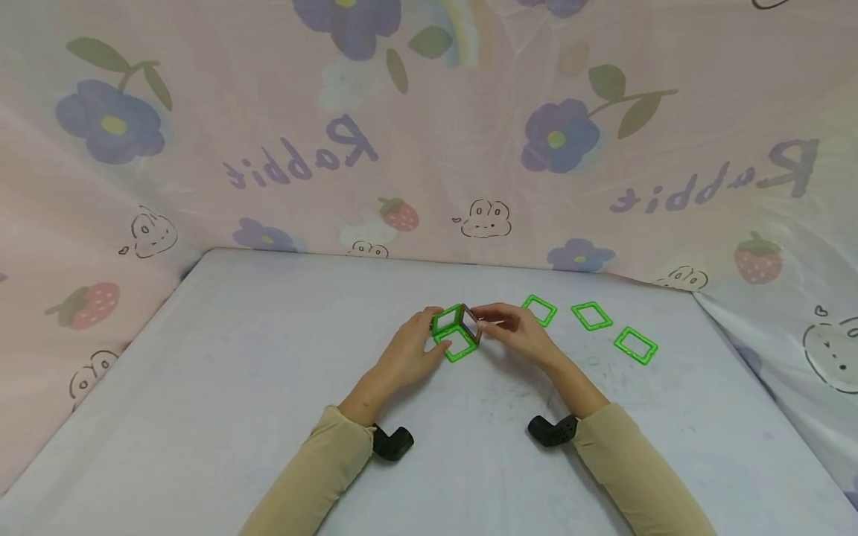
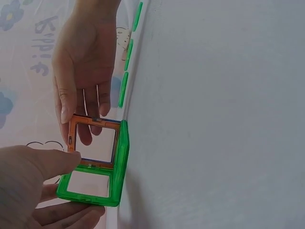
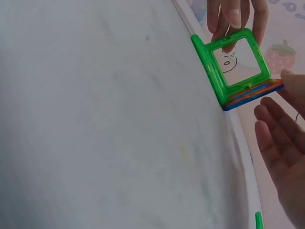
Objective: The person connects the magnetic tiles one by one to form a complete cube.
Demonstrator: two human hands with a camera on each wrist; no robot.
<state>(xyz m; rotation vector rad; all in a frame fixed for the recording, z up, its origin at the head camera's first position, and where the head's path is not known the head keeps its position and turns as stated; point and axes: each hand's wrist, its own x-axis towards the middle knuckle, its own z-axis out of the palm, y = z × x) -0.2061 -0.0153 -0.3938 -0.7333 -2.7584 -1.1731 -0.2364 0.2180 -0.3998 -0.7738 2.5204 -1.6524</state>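
Observation:
A small open form of magnetic tiles stands on the table, made of a green base tile [image 1: 456, 345], an upright green tile [image 3: 241, 59] and an upright orange-and-blue tile [image 2: 94, 139]. My left hand [image 1: 407, 350] holds the green tiles, thumb on the near side and fingers behind. On the other side, my right hand [image 1: 519, 331] pinches the outer corner of the orange-and-blue tile between thumb and finger; its other fingers hang free of it. In the left wrist view the two upright tiles meet edge to edge.
Three loose green tiles lie flat to the right: one [image 1: 539, 310] just beyond the right hand, another [image 1: 592, 316] beside it, and a third [image 1: 636, 345] further right. A white cover lies over the table [image 1: 268, 335], with a printed curtain [image 1: 436, 149] behind.

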